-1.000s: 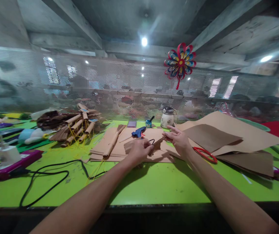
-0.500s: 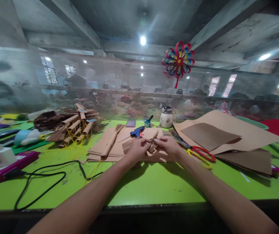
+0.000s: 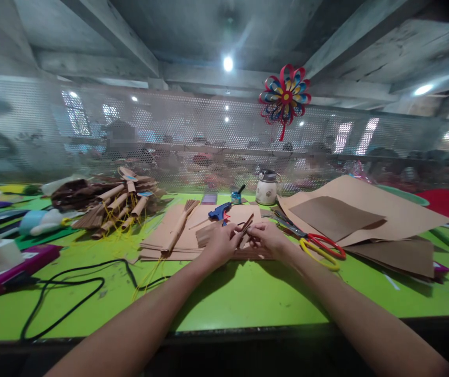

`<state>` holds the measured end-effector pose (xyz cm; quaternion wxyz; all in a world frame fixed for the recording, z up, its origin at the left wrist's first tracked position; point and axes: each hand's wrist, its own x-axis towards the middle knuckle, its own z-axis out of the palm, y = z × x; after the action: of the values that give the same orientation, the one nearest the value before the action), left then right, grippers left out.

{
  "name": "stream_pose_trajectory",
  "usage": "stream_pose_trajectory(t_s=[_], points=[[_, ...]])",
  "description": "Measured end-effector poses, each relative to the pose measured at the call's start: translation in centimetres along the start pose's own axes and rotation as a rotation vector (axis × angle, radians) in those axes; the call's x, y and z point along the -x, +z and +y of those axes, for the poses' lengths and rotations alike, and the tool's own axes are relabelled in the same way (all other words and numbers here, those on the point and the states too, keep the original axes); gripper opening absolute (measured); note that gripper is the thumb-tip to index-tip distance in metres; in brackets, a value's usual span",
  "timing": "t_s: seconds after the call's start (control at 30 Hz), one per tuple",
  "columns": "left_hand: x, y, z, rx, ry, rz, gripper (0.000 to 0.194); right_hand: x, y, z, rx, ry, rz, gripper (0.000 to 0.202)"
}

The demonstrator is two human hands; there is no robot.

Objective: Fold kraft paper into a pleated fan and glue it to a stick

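Both hands meet over a stack of brown kraft paper sheets [image 3: 157, 238]. My left hand [image 3: 224, 242] is closed on a small folded piece of brown paper [image 3: 247, 224], whose edges stick up between the hands. Fingers of my right hand [image 3: 267, 236] pinch the same piece from the other side. A fringed strip of brown paper [image 3: 205, 235] shows just left of my left hand, partly hidden by it. Behind the hands lies a blue glue gun [image 3: 220, 211]. On the stack's left side rests a rolled paper tassel [image 3: 179, 228] with yellow string.
Scissors [image 3: 320, 248] with red and yellow handles lie right of my right hand, beside large brown sheets [image 3: 369, 209]. A pile of paper tassels [image 3: 120, 207] sits at left. A black cable [image 3: 102, 280] loops toward a purple power strip [image 3: 31, 267]. A white jar [image 3: 266, 187] stands behind.
The folded paper has turned slightly between my fingers, so its edges stand more upright. My right fingers have curled in closer. The view has shifted a little.
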<state>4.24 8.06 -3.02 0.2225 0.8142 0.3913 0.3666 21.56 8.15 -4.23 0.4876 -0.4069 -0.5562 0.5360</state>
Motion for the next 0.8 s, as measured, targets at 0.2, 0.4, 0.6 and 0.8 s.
stream_pose_trajectory(t_s=[0.2, 0.4, 0.6, 0.8], points=[[0.3, 0.3, 0.1, 0.007, -0.020, -0.051, 0.033, 0.7, 0.5, -0.6, -0.084, -0.004, 0.018, 0.016], [0.3, 0.6, 0.0, 0.006, 0.002, -0.064, 0.035, 0.8, 1.0, -0.6, -0.175, -0.041, 0.071, 0.018], [-0.1, 0.4, -0.3, -0.003, -0.052, 0.003, 0.034, 1.6, 1.6, -1.8, -0.233, -0.011, 0.019, 0.025], [-0.3, 0.1, -0.3, -0.040, -0.089, 0.092, 0.034, 1.4, 1.7, -1.3, -0.232, -0.007, 0.006, 0.054]])
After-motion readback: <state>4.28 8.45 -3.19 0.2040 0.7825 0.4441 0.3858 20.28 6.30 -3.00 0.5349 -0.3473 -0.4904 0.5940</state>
